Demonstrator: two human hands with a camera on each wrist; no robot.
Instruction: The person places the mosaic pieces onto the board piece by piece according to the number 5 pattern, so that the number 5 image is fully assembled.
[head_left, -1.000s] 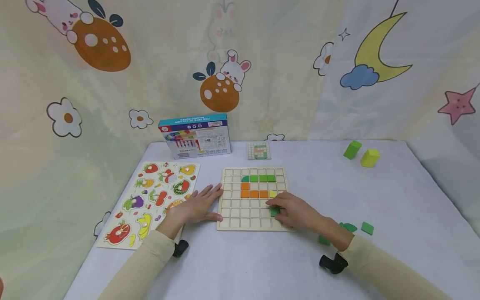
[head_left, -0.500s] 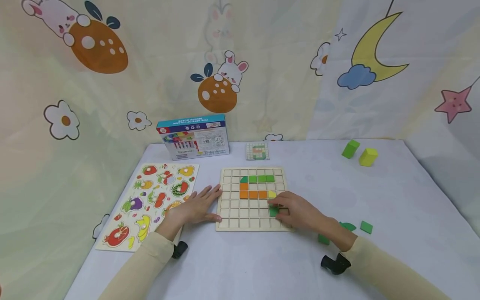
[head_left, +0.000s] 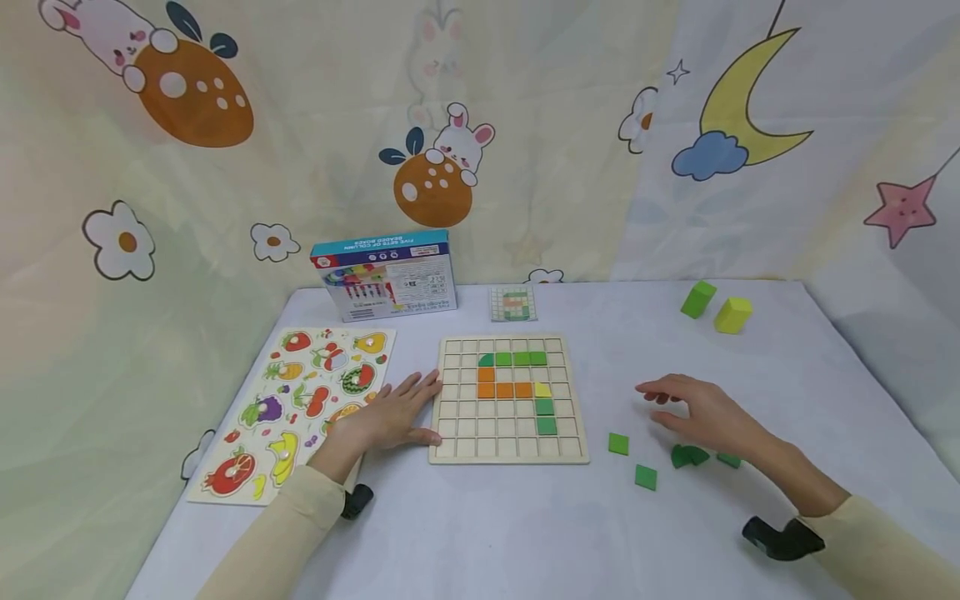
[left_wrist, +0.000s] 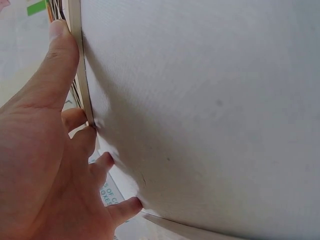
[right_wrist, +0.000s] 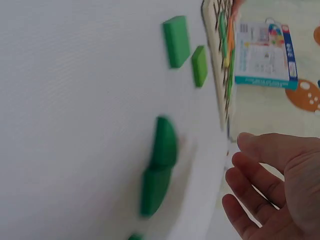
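A wooden grid board (head_left: pixel 487 429) lies mid-table. On it sit a row of light green tiles (head_left: pixel 521 359), several orange tiles (head_left: pixel 504 390), a yellow tile (head_left: pixel 542 390) and two green tiles (head_left: pixel 546 417) below it. My left hand (head_left: pixel 390 417) rests with spread fingers against the board's left edge; in the left wrist view its thumb (left_wrist: pixel 57 65) lies along that edge. My right hand (head_left: pixel 708 408) hovers right of the board, loosely bent and holding nothing. Below it lie dark green curved pieces (head_left: pixel 690 456), a partly covered green tile (head_left: pixel 729 459) and two square tiles (head_left: pixel 646 477).
Left of the board lies a fruit puzzle (head_left: pixel 261 446), partly under my left forearm. A printed box (head_left: pixel 390 279) and a small pattern card (head_left: pixel 513 304) stand behind. A green block (head_left: pixel 698 299) and a yellow-green block (head_left: pixel 732 316) are at the back right.
My right hand has left the green tiles on the board and moved right, over the loose pieces. Two green tiles now show below the yellow one. My left hand stays put.
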